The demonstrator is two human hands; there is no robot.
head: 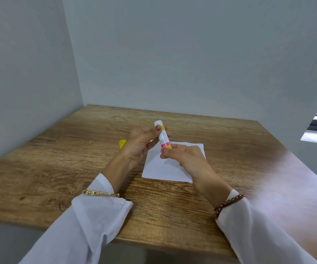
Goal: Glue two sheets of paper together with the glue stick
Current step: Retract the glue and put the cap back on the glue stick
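Now, glue stick (pixel 163 135): uncapped, held above the bench (pixel 58 159), long axis tilted from 11 o'clock at its white tip to 5 o'clock at its yellow base.
Left hand (pixel 141 142): closed around the barrel from 9 o'clock.
Right hand (pixel 184 154): fingertips pinching the yellow base, likely to twist the glue up.
Paper (pixel 165 168): flat on the bench directly beneath, at 6 o'clock from the stick; one or two sheets, cannot tell.
Yellow cap (pixel 122 143): on the bench at 9 o'clock, partly hidden by the left hand.
Key relation: the tip points away from the paper, so the stick must be turned over.
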